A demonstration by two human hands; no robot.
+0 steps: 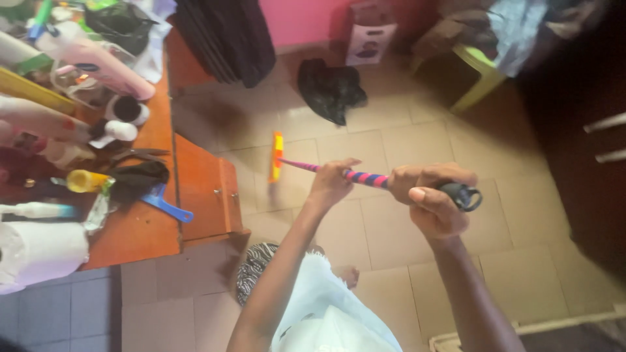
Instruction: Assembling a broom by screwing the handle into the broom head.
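Fingers of the right hand (pixel 430 195) curl tight round the black top end of a pink-and-blue striped broom handle (pixel 365 176); the left hand (pixel 332 184) grips it lower down. Its orange-yellow head (pixel 277 156) sits over the tiled floor (pixel 391 130). The wooden table (pixel 140 228) alongside holds bottles (pixel 98 62), their contents hidden, and a paper roll (pixel 39 251).

Floor: pale beige square-tiled floor (pixel 398 140), evenly lit.
Wall: bright pink wall (pixel 303 19) at the far edge.
Bench: cluttered orange-brown wooden bench (pixel 140 231) on the left, a lower orange cabinet (pixel 207 186) just beside it.
Seat: lime-green plastic stool (pixel 479 72) near the far wall.
Floor items: crumpled black bag (pixel 331 88); dark hanging cloth (pixel 228 39).
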